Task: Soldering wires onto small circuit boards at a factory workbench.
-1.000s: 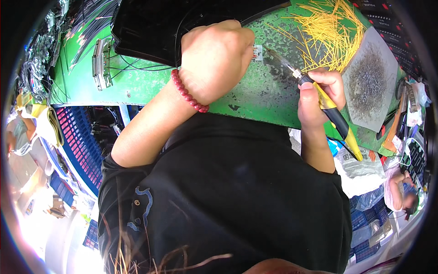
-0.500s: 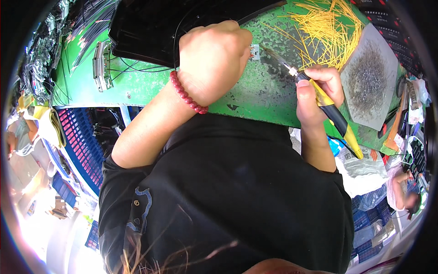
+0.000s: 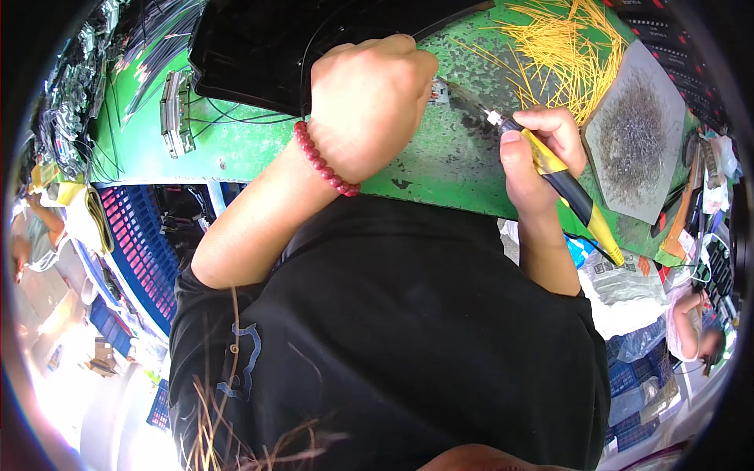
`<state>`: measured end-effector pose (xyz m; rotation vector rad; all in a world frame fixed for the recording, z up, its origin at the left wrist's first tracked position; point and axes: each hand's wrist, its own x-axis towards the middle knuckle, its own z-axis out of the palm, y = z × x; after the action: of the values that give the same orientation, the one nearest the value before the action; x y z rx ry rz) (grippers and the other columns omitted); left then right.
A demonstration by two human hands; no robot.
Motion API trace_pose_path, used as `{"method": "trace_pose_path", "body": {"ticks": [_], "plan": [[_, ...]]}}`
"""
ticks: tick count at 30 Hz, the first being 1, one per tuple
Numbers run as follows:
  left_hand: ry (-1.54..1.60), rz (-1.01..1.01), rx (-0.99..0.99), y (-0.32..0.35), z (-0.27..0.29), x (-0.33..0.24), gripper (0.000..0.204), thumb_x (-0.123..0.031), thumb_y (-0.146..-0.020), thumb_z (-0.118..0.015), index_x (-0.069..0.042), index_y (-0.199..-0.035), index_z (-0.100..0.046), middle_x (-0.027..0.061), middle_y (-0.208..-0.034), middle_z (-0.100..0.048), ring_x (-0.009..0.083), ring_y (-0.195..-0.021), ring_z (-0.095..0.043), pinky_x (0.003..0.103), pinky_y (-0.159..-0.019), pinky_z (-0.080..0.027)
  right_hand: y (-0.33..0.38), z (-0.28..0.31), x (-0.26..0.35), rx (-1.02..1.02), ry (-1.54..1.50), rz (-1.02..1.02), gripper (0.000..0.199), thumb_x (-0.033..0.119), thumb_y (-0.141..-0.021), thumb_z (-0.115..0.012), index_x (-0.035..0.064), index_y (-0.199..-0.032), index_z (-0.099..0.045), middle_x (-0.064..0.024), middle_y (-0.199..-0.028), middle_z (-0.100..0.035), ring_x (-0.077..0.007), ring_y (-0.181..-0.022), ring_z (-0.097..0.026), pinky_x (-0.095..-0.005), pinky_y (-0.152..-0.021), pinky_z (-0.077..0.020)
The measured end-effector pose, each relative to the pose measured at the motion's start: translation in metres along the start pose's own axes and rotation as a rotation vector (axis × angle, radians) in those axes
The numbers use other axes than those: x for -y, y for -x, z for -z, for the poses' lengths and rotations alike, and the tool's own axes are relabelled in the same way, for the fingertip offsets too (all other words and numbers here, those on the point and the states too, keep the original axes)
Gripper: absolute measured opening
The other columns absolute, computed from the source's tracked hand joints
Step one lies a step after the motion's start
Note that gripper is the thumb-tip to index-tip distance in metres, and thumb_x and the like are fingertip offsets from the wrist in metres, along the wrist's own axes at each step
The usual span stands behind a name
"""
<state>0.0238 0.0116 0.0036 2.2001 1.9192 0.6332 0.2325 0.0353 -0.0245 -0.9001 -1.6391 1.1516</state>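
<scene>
My right hand [image 3: 542,153] grips a yellow and black soldering iron [image 3: 572,192] like a pen. Its metal tip points up and left, reaching a small pale connector piece [image 3: 440,92] that sticks out beside my left hand. That left hand [image 3: 369,98], back upward and with a red bead bracelet at the wrist, is closed over the green bench. Its fingertips are hidden underneath, so how it holds the piece does not show. A thin black wire runs up along this hand toward a black panel [image 3: 251,59].
Yellow wire strands [image 3: 561,55] lie at the back right, next to a grey plate [image 3: 638,133] with dark residue. A metal-cased part [image 3: 176,114] and black wires [image 3: 157,63] are at the left of the green bench [image 3: 259,153]. Below stands a blue basket [image 3: 141,243].
The soldering iron and my right hand have shifted slightly left, bringing the tip onto the small connector piece. My left hand has barely moved.
</scene>
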Motion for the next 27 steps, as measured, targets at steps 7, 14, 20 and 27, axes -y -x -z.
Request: {"method": "trace_pose_path", "body": {"ticks": [7, 14, 20, 27], "plan": [[0.003, 0.003, 0.001, 0.000, 0.000, 0.000, 0.003, -0.013, -0.076, -0.067, -0.011, -0.075, -0.065, 0.0029, -0.075, -0.060, 0.0250, -0.068, -0.062, 0.034, -0.060, -0.050, 0.005, 0.002, -0.009, -0.068, -0.104, 0.055, 0.024, 0.006, -0.076, -0.072, 0.0002, -0.091, -0.055, -0.0040, -0.078, -0.055, -0.0049, -0.061, -0.041, -0.0206, -0.054, -0.0320], [-0.005, 0.020, 0.009, 0.000, 0.001, -0.002, 0.003, -0.013, -0.077, -0.066, -0.011, -0.075, -0.066, 0.0028, -0.075, -0.060, 0.0250, -0.069, -0.063, 0.034, -0.059, -0.050, 0.009, 0.006, -0.010, -0.085, -0.101, 0.107, 0.030, 0.012, -0.079, -0.075, -0.0004, -0.096, -0.053, -0.0069, -0.084, -0.056, -0.0068, -0.067, -0.044, -0.0213, -0.060, -0.0366], [-0.015, 0.010, -0.003, 0.001, 0.000, -0.002, 0.004, -0.014, -0.077, -0.067, -0.012, -0.074, -0.066, 0.0018, -0.073, -0.061, 0.0244, -0.065, -0.063, 0.034, -0.056, -0.050, 0.004, -0.001, 0.001, -0.089, -0.027, 0.175, 0.040, 0.006, -0.082, -0.074, -0.0019, -0.115, -0.051, -0.0137, -0.097, -0.063, -0.0144, -0.081, -0.063, -0.0250, -0.069, -0.0517], [-0.058, 0.031, -0.027, 0.002, -0.001, -0.003, 0.004, -0.013, -0.076, -0.067, -0.011, -0.073, -0.065, 0.0025, -0.071, -0.061, 0.0234, -0.063, -0.063, 0.033, -0.055, -0.050, -0.020, 0.009, 0.004, 0.238, 0.459, 0.461, 0.029, 0.004, -0.072, -0.069, 0.0106, -0.100, -0.070, 0.0002, -0.065, -0.062, -0.0148, -0.052, -0.060, -0.0269, -0.046, -0.0441]]}}
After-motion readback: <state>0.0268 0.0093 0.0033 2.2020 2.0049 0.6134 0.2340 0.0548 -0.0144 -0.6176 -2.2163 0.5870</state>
